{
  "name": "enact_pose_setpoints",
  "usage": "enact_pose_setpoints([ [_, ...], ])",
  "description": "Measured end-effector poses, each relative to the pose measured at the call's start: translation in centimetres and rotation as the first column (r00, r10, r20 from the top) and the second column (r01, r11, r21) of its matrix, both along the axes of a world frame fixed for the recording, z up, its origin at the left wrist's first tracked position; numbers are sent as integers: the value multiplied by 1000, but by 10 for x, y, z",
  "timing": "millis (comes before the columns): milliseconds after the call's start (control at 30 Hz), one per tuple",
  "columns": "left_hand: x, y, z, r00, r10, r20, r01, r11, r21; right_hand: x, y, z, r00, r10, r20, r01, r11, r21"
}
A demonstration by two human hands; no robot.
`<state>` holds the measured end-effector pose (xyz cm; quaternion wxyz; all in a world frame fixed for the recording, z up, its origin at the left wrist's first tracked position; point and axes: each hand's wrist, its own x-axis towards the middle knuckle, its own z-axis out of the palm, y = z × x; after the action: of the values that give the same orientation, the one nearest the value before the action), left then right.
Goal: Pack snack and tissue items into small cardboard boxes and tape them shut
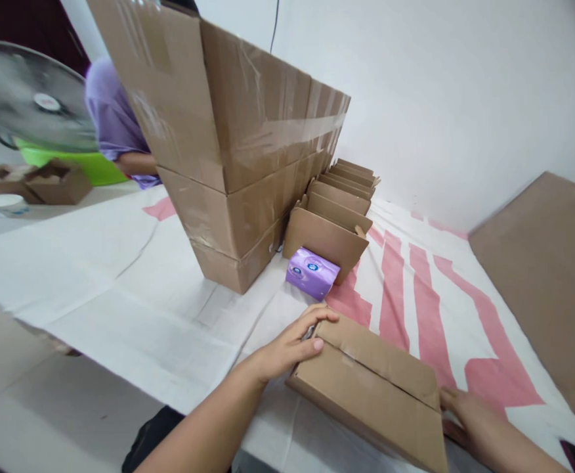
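Observation:
A small brown cardboard box (376, 387) lies on the sheet in front of me with its top flaps folded down. My left hand (292, 345) grips its left end, thumb on the side and fingers curled over the top corner. My right hand (469, 410) presses against its right end, fingers flat along the edge. Just beyond the box sits a purple wrapped packet (312, 271), untouched.
A row of open small cartons (334, 217) runs back toward the white wall. A tall stack of taped large cartons (238, 151) stands left of them. Flat cardboard (548, 269) lies at right. A person in purple (113, 118), a fan (26, 95) and a green tub sit far left.

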<state>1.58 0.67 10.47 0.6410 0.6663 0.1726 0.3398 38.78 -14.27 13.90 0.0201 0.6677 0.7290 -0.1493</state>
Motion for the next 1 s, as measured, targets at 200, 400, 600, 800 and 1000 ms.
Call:
enact_pose_setpoints([
  [200,-1,0,1,1000,7,-11,-7,1000,17,-34,44,50,978,208,19,-189,842,505],
  [400,-2,-1,-1,1000,14,2,-14,1000,25,-123,68,70,766,635,96,-589,636,498],
  [600,-2,-2,0,999,35,1,-35,998,54,-144,78,63,659,731,177,-730,564,387],
  [800,-3,-2,1,1000,24,3,-24,998,50,-139,76,62,683,722,107,-662,550,510],
  [1000,-1,-2,-3,999,38,26,-40,997,64,-146,77,69,665,697,268,-702,461,542],
])
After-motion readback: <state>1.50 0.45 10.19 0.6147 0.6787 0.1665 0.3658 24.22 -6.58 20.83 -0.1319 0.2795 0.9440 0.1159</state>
